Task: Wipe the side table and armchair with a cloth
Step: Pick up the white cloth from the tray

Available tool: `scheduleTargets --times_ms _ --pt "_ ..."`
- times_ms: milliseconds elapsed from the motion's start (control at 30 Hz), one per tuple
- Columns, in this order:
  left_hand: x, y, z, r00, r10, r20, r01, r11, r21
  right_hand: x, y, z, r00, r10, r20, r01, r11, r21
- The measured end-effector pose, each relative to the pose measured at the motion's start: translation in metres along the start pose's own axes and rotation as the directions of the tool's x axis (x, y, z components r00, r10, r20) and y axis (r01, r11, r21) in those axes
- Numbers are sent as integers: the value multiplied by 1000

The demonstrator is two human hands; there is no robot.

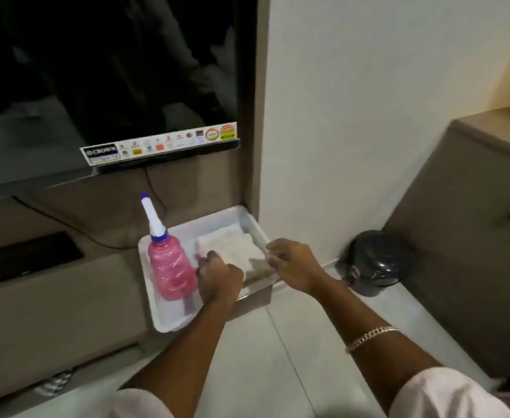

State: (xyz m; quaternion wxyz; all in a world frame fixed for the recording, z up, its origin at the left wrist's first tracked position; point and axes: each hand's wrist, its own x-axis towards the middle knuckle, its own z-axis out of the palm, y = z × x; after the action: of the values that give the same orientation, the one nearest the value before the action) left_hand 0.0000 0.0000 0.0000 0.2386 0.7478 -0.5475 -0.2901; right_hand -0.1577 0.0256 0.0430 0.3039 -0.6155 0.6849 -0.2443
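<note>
Folded white cloth (232,247) lies in the white tray (163,319), right of the pink bottle (171,271). Left hand (219,277) is curled over its near-left corner; can't tell if the fingers actually pinch it. Right hand (293,263) hovers loosely open at the cloth's right edge, holding nothing. Cloth looks light and limp: grab a thick folded edge, or it'll unfold.

Cloth (232,247) in tray (169,322), bottle (172,273) left of it, bin (379,262) right

Pink bottle (171,263) left of cloth (231,247) (wall right), open above
</note>
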Motion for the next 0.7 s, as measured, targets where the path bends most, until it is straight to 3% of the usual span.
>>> scheduleTargets --times_ms 167,333,433,533,633,700 --pt "34 -12 19 968 -251 4 247 949 -195 50 1 62 997 -61 50 75 924 -374" --pt "64 -12 25 884 -446 139 465 813 -351 68 4 75 992 -128 5 120 915 -384" --pt "54 -5 9 904 -385 185 396 594 -700 57 3 60 998 -58 -22 54 987 -151" --pt "30 16 -10 943 -221 247 322 433 -842 33 10 33 987 75 -142 -42 975 220" --pt "-8 42 -25 943 -32 332 325 318 -891 -3 23 -4 962 247 -113 -136 797 589" --pt "-44 59 -24 898 110 427 369 341 -864 -38 39 -33 930 367 -23 -217 598 771"
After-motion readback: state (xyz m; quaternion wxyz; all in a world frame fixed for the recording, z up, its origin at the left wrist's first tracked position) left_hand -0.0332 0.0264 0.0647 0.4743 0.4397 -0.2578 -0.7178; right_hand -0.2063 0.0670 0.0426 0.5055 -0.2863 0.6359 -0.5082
